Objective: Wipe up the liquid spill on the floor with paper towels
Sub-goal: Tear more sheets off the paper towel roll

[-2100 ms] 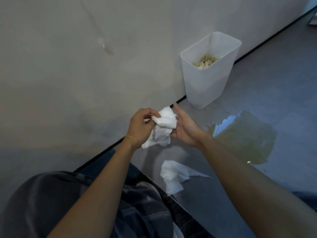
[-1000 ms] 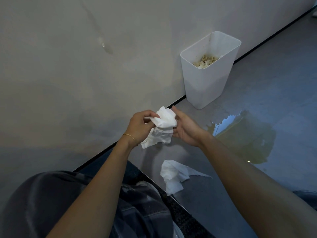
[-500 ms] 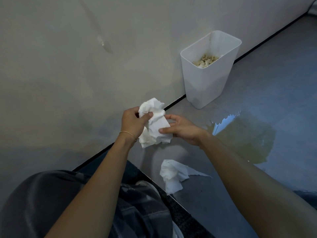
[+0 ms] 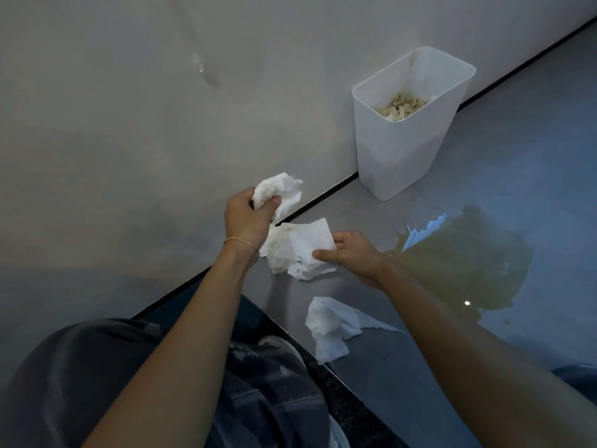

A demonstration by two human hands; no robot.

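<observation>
A yellowish liquid spill (image 4: 462, 260) spreads over the grey floor at the right. My left hand (image 4: 247, 218) is shut on the crumpled top of a white paper towel (image 4: 300, 250), held above the floor near the wall. My right hand (image 4: 353, 257) pinches the towel's lower flat part between thumb and fingers, so the towel stretches between both hands. A second crumpled paper towel (image 4: 332, 328) lies on the floor below my hands, left of the spill.
A white plastic bin (image 4: 403, 147) with soiled paper inside stands against the wall behind the spill. The grey wall (image 4: 129, 124) carries a wet streak. My knee in dark trousers (image 4: 97, 383) fills the lower left.
The bunched towel has been pulled apart: my left hand rose with the crumpled end while my right hand drew the other part down and to the right.
</observation>
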